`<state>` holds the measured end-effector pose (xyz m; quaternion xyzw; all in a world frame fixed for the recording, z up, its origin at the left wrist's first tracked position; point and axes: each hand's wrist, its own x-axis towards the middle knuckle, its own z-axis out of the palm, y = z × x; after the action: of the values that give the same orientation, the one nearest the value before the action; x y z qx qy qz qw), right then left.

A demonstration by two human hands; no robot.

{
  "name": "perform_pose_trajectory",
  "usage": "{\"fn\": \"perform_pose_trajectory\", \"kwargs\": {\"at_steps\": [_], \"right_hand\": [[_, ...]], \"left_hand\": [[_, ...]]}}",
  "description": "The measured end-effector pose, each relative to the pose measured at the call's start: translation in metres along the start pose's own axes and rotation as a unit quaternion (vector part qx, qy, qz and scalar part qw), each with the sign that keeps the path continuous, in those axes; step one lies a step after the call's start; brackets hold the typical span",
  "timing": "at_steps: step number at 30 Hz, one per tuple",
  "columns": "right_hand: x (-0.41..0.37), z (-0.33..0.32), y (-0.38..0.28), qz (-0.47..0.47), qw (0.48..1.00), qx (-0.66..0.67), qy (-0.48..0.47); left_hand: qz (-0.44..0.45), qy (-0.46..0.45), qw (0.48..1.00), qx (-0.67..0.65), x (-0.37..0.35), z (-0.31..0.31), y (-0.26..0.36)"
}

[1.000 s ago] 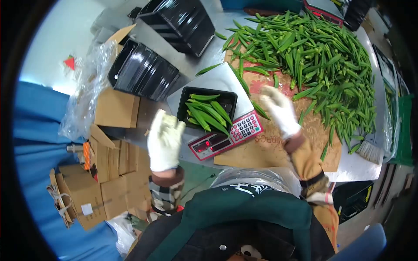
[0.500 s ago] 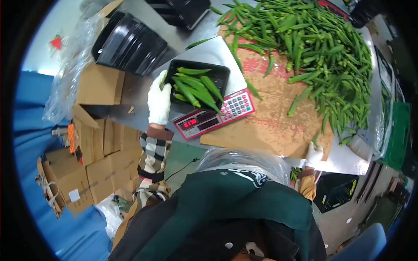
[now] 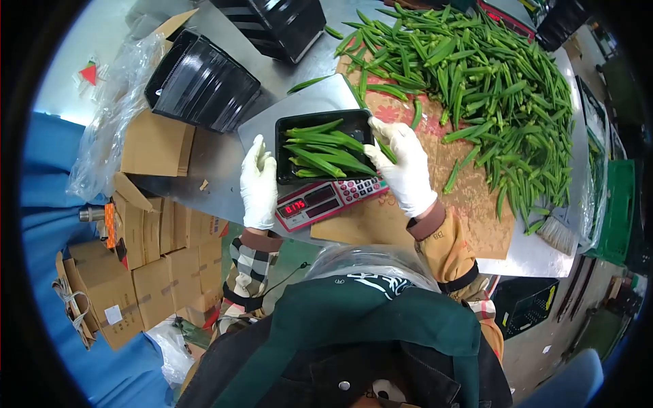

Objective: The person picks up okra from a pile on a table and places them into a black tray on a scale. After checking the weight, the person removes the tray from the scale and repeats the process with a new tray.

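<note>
A black plastic tray (image 3: 284, 173) rests on the metal plate of a digital scale (image 3: 313, 207), whose red display seems to read 0.175. Inside the tray, several green okra pods (image 3: 320, 151) lie roughly side by side. My left hand (image 3: 259, 187), in a white glove, is beside the tray's left wall with thumb and fingers apart. At the opposite side, my gloved right hand (image 3: 406, 166) grips the tray's right rim with fingertips and thumb. Loose okra lies on the cardboard partly behind that hand.
A large okra heap (image 3: 486, 88) covers the cardboard sheet (image 3: 469, 228) to the right. Stacked black trays (image 3: 204, 81) stand at the left, with more black trays (image 3: 275, 27) at the back. A brush (image 3: 559, 234) lies at the right; cardboard boxes (image 3: 160, 285) are lower left.
My right hand has come from the cardboard's front right edge to the tray. The tray has turned straighter, and its okra lies more sideways. The display went from about 0.170 to 0.175.
</note>
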<state>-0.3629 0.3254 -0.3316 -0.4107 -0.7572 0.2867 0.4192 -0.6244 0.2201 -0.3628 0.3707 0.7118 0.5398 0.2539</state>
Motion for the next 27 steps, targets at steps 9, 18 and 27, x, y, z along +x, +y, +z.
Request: {"fn": "perform_pose_trajectory", "kwargs": {"at_steps": [9, 18, 27], "right_hand": [[-0.163, -0.028, 0.124, 0.283, 0.958, 0.055, -0.003], [-0.187, -0.025, 0.152, 0.376, 0.925, 0.057, 0.010], [-0.020, 0.002, 0.017, -0.114, 0.978, -0.117, -0.126]], "left_hand": [[-0.080, 0.050, 0.995, -0.041, 0.041, -0.077, 0.004], [-0.099, -0.074, 0.992, 0.023, 0.047, -0.021, 0.014], [-0.054, -0.082, 0.995, 0.000, 0.034, 0.017, 0.001]]}}
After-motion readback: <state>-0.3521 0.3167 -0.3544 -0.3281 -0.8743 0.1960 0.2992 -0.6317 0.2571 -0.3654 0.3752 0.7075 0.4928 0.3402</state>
